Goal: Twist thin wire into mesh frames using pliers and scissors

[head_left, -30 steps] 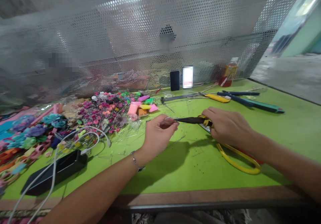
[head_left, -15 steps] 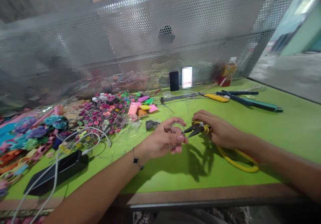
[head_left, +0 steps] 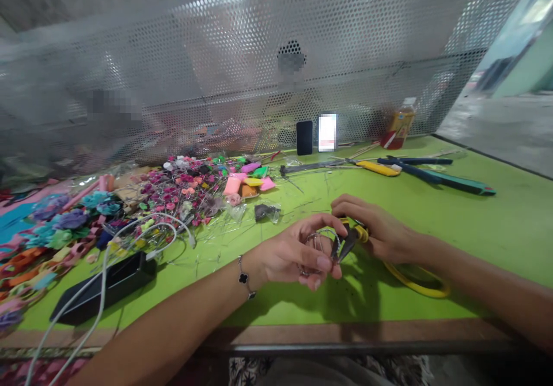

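"Two hands nearly meet above the flat lime-green counter (head_left: 280, 312). What does each one hold?"

"The left hand (head_left: 289, 254) pinches a rounded loop of thin silvery wire (head_left: 330, 231) between thumb and fingertips. The right hand (head_left: 380, 233) is wrapped round the yellow handles of dark metal pliers (head_left: 352, 238)."

"Why is the loop so close to the tool?"

"Probably so the left fingertips can steady it right beside the pliers' tips. The jaws look slightly parted, but whether any wire lies between them cannot be told."

"And the curved yellow handle (head_left: 425, 288) near the right forearm?"

"It lies on the counter, partly hidden by the arm, likely there for easy reach."

"What about the heap of pink and purple flower-like pieces on wire stems (head_left: 181, 187)?"

"It sits beyond the left hand, perhaps kept to that side to leave working room."

"The flat black phone (head_left: 305, 138) and the phone with a lit white screen (head_left: 327, 132)?"

"Both stand by the grey perforated metal sheet (head_left: 216, 80), seemingly propped to face the person"
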A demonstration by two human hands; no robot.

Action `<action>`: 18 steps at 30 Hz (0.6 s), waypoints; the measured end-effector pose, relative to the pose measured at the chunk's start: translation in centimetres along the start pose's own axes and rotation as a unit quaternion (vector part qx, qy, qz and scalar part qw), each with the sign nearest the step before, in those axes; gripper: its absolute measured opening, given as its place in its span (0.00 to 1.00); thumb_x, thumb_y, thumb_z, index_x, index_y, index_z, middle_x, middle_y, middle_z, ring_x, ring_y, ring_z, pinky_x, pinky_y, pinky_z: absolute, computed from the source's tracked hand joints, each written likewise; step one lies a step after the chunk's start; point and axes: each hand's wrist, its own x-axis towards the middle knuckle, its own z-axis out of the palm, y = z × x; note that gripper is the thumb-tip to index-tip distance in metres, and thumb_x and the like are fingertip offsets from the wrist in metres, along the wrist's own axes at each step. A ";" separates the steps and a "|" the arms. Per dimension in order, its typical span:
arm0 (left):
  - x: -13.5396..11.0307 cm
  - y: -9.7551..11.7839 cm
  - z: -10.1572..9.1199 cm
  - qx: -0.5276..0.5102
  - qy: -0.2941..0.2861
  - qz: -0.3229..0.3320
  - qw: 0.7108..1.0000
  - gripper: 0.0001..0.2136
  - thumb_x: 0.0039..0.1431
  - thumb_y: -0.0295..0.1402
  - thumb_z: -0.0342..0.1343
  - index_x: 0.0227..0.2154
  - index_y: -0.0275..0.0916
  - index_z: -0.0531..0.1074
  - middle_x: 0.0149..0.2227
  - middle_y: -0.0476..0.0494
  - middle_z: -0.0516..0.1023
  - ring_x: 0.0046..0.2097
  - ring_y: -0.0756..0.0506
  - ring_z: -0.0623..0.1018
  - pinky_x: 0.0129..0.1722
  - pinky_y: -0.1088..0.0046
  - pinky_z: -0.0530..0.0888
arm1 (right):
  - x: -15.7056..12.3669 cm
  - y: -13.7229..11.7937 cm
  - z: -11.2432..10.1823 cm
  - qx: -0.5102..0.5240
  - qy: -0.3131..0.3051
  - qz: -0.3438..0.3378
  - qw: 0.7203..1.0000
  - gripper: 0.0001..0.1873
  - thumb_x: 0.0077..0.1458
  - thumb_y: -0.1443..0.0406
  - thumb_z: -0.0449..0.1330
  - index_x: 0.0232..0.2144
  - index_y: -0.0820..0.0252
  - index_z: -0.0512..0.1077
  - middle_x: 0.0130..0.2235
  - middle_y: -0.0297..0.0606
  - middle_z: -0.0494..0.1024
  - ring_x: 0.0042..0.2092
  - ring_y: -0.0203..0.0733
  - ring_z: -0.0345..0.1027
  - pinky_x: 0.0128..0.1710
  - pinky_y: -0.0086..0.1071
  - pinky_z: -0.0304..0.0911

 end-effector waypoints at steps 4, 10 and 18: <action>0.1 -0.2 -0.2 -0.004 -0.025 -0.001 1.000 0.27 0.47 0.32 0.77 0.48 0.41 0.71 0.30 0.46 0.85 0.19 0.49 0.79 0.17 0.81 0.71 | 0.1 -0.2 0.3 0.009 -0.017 -0.017 1.000 0.10 0.63 0.67 0.58 0.46 0.53 0.70 0.45 0.43 0.76 0.46 0.50 0.73 0.45 0.43 0.70; 0.1 -0.3 -0.5 0.024 -0.024 -0.020 0.999 0.27 0.45 0.34 0.78 0.45 0.40 0.71 0.29 0.47 0.84 0.20 0.48 0.80 0.17 0.81 0.69 | -0.2 -0.2 0.8 -0.018 -0.020 -0.023 0.999 0.10 0.59 0.68 0.57 0.44 0.53 0.68 0.43 0.43 0.76 0.42 0.50 0.72 0.41 0.40 0.67; -0.6 2.2 -0.3 0.205 0.150 0.080 0.964 0.28 0.44 0.37 0.79 0.46 0.38 0.74 0.29 0.46 0.84 0.22 0.49 0.80 0.21 0.80 0.70 | -0.7 -0.1 -0.1 -0.158 0.004 0.084 0.984 0.11 0.50 0.69 0.55 0.39 0.54 0.68 0.36 0.39 0.77 0.33 0.47 0.67 0.32 0.36 0.57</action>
